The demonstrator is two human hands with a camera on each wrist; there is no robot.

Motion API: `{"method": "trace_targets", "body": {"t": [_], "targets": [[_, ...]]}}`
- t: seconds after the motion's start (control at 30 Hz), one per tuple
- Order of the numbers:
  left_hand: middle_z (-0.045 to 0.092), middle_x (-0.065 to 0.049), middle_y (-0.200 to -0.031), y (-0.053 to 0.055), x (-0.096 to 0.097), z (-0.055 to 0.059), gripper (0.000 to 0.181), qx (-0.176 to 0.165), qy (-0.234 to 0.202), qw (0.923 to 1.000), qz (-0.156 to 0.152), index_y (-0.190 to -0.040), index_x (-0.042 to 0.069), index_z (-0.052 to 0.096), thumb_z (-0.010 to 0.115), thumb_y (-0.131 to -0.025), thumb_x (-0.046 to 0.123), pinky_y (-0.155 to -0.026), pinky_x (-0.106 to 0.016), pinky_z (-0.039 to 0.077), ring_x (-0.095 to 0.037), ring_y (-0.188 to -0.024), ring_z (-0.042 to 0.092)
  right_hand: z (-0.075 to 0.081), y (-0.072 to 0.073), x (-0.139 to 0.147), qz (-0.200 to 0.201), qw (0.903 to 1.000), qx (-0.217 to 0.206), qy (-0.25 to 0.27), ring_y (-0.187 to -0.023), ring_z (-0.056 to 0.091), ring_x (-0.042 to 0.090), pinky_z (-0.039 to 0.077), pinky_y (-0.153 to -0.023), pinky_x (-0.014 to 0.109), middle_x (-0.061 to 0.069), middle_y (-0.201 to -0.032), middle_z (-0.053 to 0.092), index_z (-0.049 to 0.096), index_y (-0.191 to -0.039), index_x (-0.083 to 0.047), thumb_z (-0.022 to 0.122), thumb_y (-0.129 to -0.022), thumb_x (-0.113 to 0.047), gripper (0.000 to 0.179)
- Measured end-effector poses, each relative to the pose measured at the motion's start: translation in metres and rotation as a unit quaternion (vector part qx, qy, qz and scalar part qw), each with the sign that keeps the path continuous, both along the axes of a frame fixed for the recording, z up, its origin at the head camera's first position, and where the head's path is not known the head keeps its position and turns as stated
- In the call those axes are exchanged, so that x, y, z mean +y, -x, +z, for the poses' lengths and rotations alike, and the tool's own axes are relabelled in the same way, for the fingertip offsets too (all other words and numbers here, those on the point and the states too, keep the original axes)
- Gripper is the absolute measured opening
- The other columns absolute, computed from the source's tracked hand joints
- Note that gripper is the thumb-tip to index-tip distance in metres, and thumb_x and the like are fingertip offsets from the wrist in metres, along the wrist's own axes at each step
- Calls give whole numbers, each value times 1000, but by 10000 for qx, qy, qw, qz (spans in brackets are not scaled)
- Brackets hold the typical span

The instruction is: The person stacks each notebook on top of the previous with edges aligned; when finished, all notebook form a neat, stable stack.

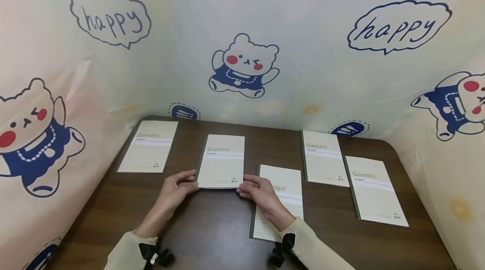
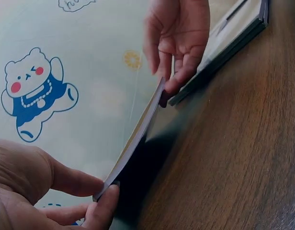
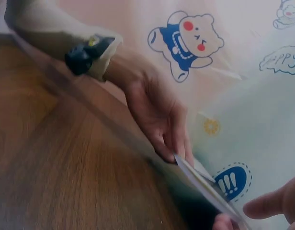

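A cream Gambit notebook [image 1: 221, 162] with a dark spine is held level between both hands at its two near corners. My left hand [image 1: 172, 194] pinches the left corner, thumb on one face and fingers on the other, as the left wrist view shows. At the right corner, my right hand [image 1: 267, 198] grips between thumb and fingers. A dark shadow lies under the notebook edge [image 2: 133, 139] in the left wrist view. Below my right forearm lies another notebook [image 1: 280, 202], partly covered by that hand.
One matching notebook [image 1: 149, 145] lies at the table's back left. Two more, a back right notebook [image 1: 323, 160] and a slanted notebook [image 1: 375, 190], lie side by side. The brown table [image 1: 212, 228] backs onto a printed curtain [image 1: 310, 51] with bears.
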State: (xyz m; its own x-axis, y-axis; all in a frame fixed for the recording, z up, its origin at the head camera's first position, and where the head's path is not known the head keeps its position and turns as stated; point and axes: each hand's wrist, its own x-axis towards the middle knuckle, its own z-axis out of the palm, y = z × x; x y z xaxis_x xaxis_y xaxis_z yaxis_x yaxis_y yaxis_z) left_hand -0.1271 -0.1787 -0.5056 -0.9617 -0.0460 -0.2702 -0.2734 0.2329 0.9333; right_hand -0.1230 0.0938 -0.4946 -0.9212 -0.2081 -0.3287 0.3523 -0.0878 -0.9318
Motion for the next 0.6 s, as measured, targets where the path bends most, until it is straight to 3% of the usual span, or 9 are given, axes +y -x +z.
{"method": "trace_targets", "body": {"t": [0.1, 0.23, 0.4, 0.6], "targets": [[59, -26, -136, -1, -8, 6, 52, -74, -6, 9999, -95, -145, -5, 56, 70, -95, 3, -79, -15, 55, -10, -99, 64, -2, 0, -5, -68, 9996, 1, 259, -89, 74, 9, 62, -84, 22, 21, -115, 71, 50, -140, 18, 63, -98, 5, 46], [56, -27, -142, -3, -8, 11, 53, -178, -244, 9995, -132, -146, -5, 53, 69, -95, 1, -81, -16, 57, -13, -101, 66, -2, 2, -6, -181, 9996, 24, 234, -86, 72, 10, 63, -83, 23, 17, -109, 69, 53, -136, 17, 65, -96, 8, 43], [57, -25, -142, -6, -2, 12, 54, -298, -455, 9985, -39, -145, -3, 54, 70, -94, 1, -81, -18, 58, -12, -98, 68, -3, 2, 2, -125, 9998, 101, 90, -87, 71, 12, 63, -84, 25, 17, -109, 66, 55, -136, 15, 64, -94, 10, 43], [61, -22, -133, -9, 6, 13, 51, -246, -472, 9985, -98, -140, -2, 58, 73, -91, -1, -80, -19, 57, -15, -99, 65, -1, -8, 16, -85, 9997, 182, -104, -94, 69, 13, 62, -85, 25, 21, -115, 67, 56, -135, 13, 66, -91, 8, 45]]}}
